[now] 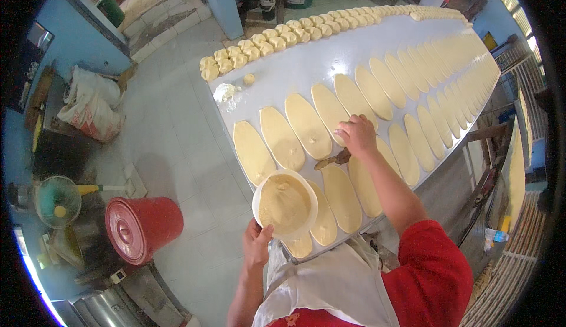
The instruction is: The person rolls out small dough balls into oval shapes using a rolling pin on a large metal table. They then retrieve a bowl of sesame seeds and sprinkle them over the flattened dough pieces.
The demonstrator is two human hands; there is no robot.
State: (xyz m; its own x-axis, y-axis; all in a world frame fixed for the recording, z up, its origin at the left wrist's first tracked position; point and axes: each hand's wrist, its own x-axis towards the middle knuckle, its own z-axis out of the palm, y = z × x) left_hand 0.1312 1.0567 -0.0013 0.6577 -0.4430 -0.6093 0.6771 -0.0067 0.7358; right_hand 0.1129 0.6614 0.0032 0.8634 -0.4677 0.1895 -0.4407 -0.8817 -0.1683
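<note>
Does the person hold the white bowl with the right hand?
No, the left hand grips the white bowl by its side, while the right hand is over the flat dough pieces.

"How's the bowl (pixel 256 204)?"
"White, round, holding a mound of tan filling (pixel 285 203), overlapping the worktop's (pixel 277 82) near-left edge in view."
"And the dough (pixel 252 150)?"
"Pale yellow, flattened into long ovals, in two rows; some bear small dabs."
"The tool (pixel 341 158)?"
"Brown, between those rows; partly hard to make out."
</note>
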